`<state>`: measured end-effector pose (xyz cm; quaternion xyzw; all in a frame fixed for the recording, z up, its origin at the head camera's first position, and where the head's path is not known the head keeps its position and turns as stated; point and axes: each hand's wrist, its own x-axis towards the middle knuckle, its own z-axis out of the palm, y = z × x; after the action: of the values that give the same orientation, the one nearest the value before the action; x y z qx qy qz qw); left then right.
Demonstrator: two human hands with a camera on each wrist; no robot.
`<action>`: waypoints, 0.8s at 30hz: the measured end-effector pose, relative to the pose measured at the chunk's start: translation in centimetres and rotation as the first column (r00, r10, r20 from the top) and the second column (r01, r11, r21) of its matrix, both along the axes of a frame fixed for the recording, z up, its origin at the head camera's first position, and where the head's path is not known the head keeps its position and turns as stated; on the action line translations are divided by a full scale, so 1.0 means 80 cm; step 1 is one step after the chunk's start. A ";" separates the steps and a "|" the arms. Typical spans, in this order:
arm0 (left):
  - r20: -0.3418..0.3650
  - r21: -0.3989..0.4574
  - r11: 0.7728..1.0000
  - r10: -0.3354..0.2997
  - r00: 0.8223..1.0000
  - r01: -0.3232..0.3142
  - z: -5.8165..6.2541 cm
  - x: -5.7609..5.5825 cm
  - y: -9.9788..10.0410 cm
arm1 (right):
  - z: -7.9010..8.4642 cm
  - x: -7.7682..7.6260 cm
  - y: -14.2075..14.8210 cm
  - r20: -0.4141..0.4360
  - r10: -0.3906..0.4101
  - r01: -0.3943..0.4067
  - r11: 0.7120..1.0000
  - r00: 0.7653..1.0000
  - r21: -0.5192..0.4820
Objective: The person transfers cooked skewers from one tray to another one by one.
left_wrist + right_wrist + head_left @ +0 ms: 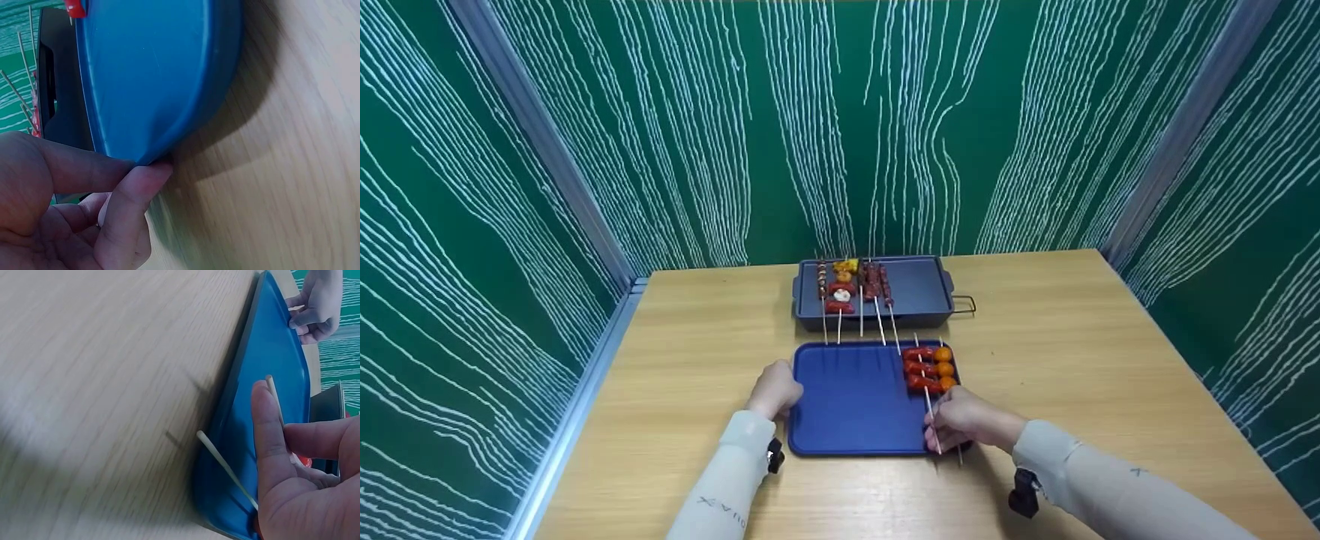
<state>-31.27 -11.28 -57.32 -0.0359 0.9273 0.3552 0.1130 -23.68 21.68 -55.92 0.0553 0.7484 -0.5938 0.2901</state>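
Observation:
A blue tray (847,405) lies on the table, and my left hand (775,390) pinches its left rim between thumb and fingers, as the left wrist view shows close up. My right hand (960,418) pinches the wooden stick of a skewer with red sausage-like pieces (921,368) over the tray's right side. Beside it is a second skewer, with orange balls (946,368); its bare stick (228,469) pokes past the tray's near edge in the right wrist view. My right hand partly hides both sticks.
Behind the tray stands a dark grill pan (915,289) with a wire handle (964,304) on its right. Several skewers of meat and vegetables (841,295) lie in its left half, their sticks hanging over the front rim. Green walls with white lines enclose the wooden table (1057,352).

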 end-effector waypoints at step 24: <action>-0.016 -0.015 1.000 -0.002 1.000 0.002 0.002 0.002 0.001 | 0.000 -0.005 -0.016 -0.123 -0.036 0.075 0.943 0.992 0.325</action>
<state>-31.13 -11.20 -57.13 -0.0330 0.9309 0.3482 0.1055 -24.06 20.39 -55.96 0.0898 0.8507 -0.4707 0.2163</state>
